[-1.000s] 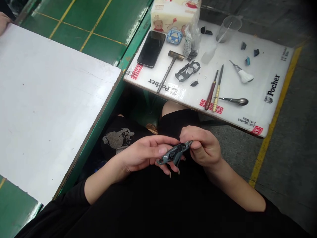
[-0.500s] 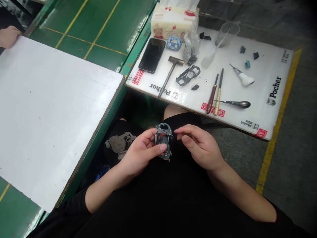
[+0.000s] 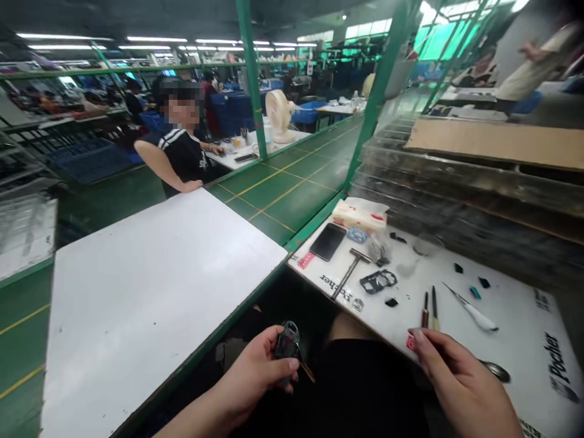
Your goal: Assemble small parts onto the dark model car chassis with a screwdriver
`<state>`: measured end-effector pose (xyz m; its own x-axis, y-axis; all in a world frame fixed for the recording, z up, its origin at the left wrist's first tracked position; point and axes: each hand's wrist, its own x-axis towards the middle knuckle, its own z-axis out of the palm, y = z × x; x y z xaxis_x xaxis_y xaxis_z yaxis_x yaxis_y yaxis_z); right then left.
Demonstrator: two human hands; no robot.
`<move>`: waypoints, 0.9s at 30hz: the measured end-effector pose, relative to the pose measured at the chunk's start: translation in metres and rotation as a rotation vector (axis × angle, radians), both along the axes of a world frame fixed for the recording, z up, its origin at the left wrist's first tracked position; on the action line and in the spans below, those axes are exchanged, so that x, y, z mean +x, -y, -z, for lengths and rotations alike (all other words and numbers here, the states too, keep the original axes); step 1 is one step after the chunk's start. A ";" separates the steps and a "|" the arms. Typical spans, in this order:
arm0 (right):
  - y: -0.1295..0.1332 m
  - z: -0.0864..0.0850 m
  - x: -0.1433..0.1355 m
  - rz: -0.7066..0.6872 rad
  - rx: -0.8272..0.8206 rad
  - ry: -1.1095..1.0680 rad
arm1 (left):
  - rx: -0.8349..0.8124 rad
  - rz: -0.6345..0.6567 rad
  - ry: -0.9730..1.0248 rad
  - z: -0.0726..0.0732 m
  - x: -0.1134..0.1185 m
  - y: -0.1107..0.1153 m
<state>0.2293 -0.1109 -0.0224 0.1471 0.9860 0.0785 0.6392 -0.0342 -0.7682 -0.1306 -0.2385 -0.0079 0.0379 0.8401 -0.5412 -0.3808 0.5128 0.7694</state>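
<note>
My left hand (image 3: pixel 269 368) is wrapped round a small dark car-shaped frame (image 3: pixel 287 340) above my lap, its thumb pressed on the lower part. My right hand (image 3: pixel 460 371) is over the near edge of the white board (image 3: pixel 365 322), beside the red-handled tool (image 3: pixel 425 313) and the yellow-handled tool (image 3: pixel 435 310). Its thumb and fingers are bent together, and whatever may be between them is hidden. A spoon-ended metal tool (image 3: pixel 497 370) shows partly behind that hand. Another grey frame (image 3: pixel 378 281) lies near the hammer (image 3: pixel 353 271).
A phone (image 3: pixel 328 241), a tissue pack (image 3: pixel 360 213), dark scraps (image 3: pixel 458 267) and a white-handled tool (image 3: pixel 477 315) lie on the board. To the left is a large white panel (image 3: pixel 168 286); a person (image 3: pixel 180 146) leans a hand on its far edge. A green post (image 3: pixel 376 91) stands behind.
The view has tipped up, bringing the room and a person into sight. My right hand has moved away from the held frame, rightward to the board's edge. My left hand keeps its hold.
</note>
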 end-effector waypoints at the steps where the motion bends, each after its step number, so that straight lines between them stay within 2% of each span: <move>1: -0.005 -0.003 -0.005 -0.019 0.003 0.028 | 0.007 0.043 -0.058 -0.002 -0.010 0.002; 3: -0.016 -0.015 -0.017 -0.079 0.020 0.103 | 0.048 0.156 -0.231 -0.007 -0.037 0.007; 5: -0.033 -0.028 -0.022 -0.048 0.026 0.167 | 0.115 0.253 -0.498 -0.008 -0.067 0.005; 7: -0.051 -0.037 -0.010 0.048 0.014 0.246 | 0.123 0.339 -0.702 -0.002 -0.093 -0.007; 8: -0.057 -0.040 0.002 0.096 0.001 0.280 | 0.108 0.392 -0.740 0.003 -0.100 -0.014; 11: -0.062 -0.049 0.034 0.208 -0.039 0.337 | 0.063 0.461 -0.733 0.020 -0.105 -0.027; 14: -0.071 -0.052 0.038 0.191 -0.074 0.332 | 0.029 0.492 -0.657 0.035 -0.096 -0.023; 18: -0.123 -0.046 0.002 0.090 -0.074 0.294 | 0.048 0.570 -0.523 0.040 -0.082 -0.017; 21: -0.158 -0.051 -0.034 0.055 -0.045 0.297 | 0.036 0.541 -0.423 0.038 -0.074 -0.015; 23: -0.161 -0.066 -0.060 0.041 0.008 0.313 | 0.043 0.490 -0.366 0.041 -0.069 -0.012; 27: -0.165 -0.103 -0.119 0.038 0.225 0.304 | 0.137 0.353 -0.153 0.051 -0.064 -0.015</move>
<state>0.1106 0.0543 0.0802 0.1203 0.9333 0.3383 0.8409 0.0854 -0.5345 -0.1944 -0.2236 -0.0587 0.2646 0.8547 -0.4467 -0.0755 0.4801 0.8739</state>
